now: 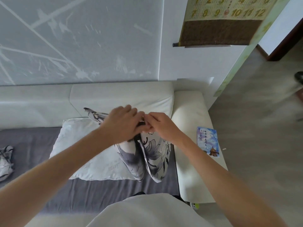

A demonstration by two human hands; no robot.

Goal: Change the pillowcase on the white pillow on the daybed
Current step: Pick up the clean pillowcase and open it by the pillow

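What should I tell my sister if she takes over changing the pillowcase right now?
Left hand and right hand: both pinch the printed pillowcase at its top edge, close together.
Pillow: lies bare on the grey sheet, by the armrest. The pillowcase hangs bunched over its right end.
Another printed cloth lies at the left, maybe the old case.
Done: pillow looks stripped.
Left: find the opening, pull the case over the pillow, smooth it.

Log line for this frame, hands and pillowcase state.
left hand: grips patterned pillowcase | right hand: pinches its edge | white pillow: bare on daybed
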